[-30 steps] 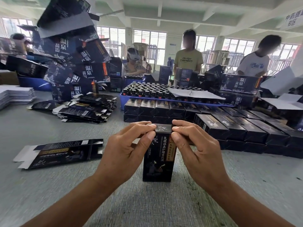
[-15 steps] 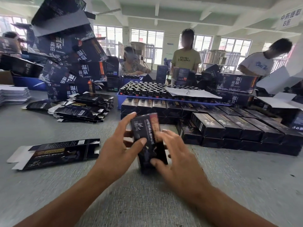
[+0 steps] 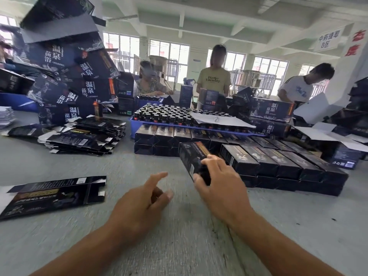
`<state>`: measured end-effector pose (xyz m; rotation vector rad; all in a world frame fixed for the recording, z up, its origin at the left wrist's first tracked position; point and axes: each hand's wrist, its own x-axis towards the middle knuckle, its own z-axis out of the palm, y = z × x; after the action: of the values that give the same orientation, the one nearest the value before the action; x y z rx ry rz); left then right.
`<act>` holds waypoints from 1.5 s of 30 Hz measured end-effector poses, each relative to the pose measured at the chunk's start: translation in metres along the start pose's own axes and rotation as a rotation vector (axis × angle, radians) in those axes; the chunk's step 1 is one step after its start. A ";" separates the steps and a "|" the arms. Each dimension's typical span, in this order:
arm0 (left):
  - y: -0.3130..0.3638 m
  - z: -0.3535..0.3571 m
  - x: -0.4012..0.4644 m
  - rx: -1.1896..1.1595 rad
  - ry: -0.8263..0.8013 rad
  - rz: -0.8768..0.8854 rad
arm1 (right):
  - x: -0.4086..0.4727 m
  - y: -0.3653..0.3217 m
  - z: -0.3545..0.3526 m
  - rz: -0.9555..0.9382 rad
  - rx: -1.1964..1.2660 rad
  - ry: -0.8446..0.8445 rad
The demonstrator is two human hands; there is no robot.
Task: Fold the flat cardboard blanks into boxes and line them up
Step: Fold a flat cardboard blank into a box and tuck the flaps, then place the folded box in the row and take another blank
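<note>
right fingers (image 3: 212, 159) gripping folded box (image 3: 192, 154), left hand (image 3: 141, 204) loose beside it

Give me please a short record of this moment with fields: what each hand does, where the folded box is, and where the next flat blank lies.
right hand: right hand grips the folded box by its near end
left hand: left hand holds nothing, fingers loose, above the table
folded box: tilted, off the table, beside the row of finished boxes
next blank: flat blank lies on the table, to the left of the left hand
spare blanks: pile of flat blanks farther back on the left
</note>
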<state>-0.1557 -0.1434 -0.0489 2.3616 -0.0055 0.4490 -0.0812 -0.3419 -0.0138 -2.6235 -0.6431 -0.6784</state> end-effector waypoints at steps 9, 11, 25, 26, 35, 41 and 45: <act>-0.007 0.002 0.005 0.084 -0.016 0.046 | 0.057 0.038 0.010 0.211 -0.335 -0.089; -0.007 0.002 0.006 0.106 -0.028 0.046 | 0.053 0.038 0.010 0.201 -0.321 -0.115; -0.046 -0.072 0.019 0.620 0.176 -0.115 | -0.025 -0.015 0.027 -0.058 0.038 -0.361; -0.055 -0.083 0.019 0.642 0.163 -0.204 | -0.025 -0.014 0.027 -0.069 0.043 -0.357; -0.096 -0.125 0.012 0.497 -0.259 -0.528 | -0.031 -0.008 0.020 -0.126 0.119 -0.397; -0.072 -0.102 0.014 0.690 -0.250 -0.436 | -0.031 -0.007 0.019 -0.130 0.124 -0.398; -0.049 -0.082 0.015 0.612 -0.244 -0.353 | -0.032 -0.007 0.019 -0.122 0.116 -0.393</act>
<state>-0.1610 -0.0512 -0.0202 2.9174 0.4903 -0.0251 -0.1024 -0.3387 -0.0445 -2.6419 -0.9295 -0.1452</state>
